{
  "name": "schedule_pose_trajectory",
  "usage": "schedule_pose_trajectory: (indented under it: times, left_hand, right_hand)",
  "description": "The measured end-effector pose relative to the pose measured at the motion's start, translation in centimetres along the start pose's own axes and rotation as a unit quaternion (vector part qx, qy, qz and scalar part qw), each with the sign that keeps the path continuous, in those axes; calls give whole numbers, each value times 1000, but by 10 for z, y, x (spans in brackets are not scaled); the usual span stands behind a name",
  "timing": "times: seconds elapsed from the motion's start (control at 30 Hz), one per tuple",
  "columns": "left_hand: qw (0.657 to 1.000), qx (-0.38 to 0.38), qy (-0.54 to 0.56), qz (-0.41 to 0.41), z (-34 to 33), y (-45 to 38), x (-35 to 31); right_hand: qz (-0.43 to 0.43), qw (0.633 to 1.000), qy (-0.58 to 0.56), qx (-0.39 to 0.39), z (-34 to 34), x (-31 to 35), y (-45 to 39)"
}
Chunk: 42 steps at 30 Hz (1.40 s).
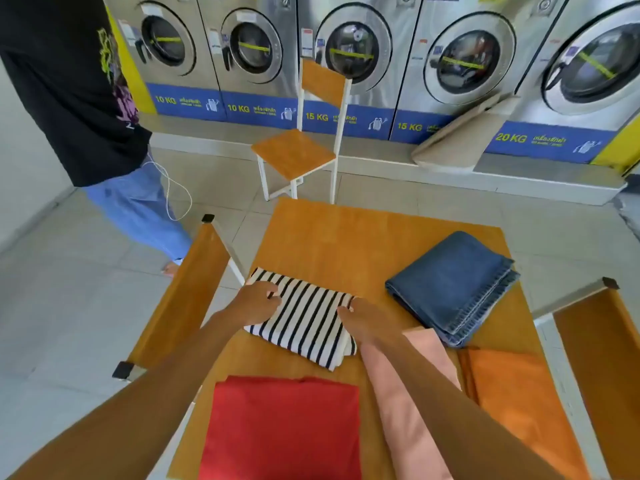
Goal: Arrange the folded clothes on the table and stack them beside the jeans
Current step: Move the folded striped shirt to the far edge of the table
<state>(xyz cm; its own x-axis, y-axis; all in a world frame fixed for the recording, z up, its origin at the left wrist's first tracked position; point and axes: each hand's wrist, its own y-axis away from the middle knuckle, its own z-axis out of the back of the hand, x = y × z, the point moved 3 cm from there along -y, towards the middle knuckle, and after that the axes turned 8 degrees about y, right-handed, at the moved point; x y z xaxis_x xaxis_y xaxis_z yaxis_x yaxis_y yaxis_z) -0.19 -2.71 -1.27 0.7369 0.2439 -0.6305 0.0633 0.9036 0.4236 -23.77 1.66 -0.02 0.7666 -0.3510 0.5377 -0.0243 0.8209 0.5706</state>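
Bystander (pixel 79 98) in a black shirt and blue trousers stands at the upper left of the frame. Toward centre, the left hand (pixel 254 303) pinches the left edge of a folded striped shirt (pixel 304 317) lying on the desk (pixel 329 237), its grip clamped on the cloth; the right hand (pixel 363 322) grips the shirt's right edge likewise. Below lies a red garment (pixel 284 427), then a pink one (pixel 415 410) under the right forearm. Right of centre sit the folded jeans (pixel 450 285), with an orange garment (pixel 512 393) at lower right.

Jeans (pixel 450 289) right of shirt (pixel 304 323) (perhaps touching neither) on table (pixel 346 230)
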Motion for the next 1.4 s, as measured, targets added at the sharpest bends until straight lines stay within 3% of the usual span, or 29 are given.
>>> schedule_pose_trajectory:
  times: [0.23,0.47,0.8,1.0,1.23,1.4]
  left_hand:
    - [995,-55,65,49,4,-30,36]
    - [991,-116,14,61,-5,-43,53]
    - [982,-176,-34,59,-9,-24,71]
    - [983,-138,72,100,-12,-25,77]
    - [978,-40,126,158,-4,-45,82]
    - [974,-27,139,179,-2,-44,83]
  right_hand:
    - [-106,991,-61,-54,-32,-8,-28]
    - [-173,969,-112,-134,-63,-15,-30]
    - [-171,965,-141,-141,-78,-20,-33]
    - [-179,963,-113,-169,-82,-21,-26]
    - [-156,950,-218,-158,-73,-24,-35]
    - [-144,950,-230,-155,-72,-25,-37]
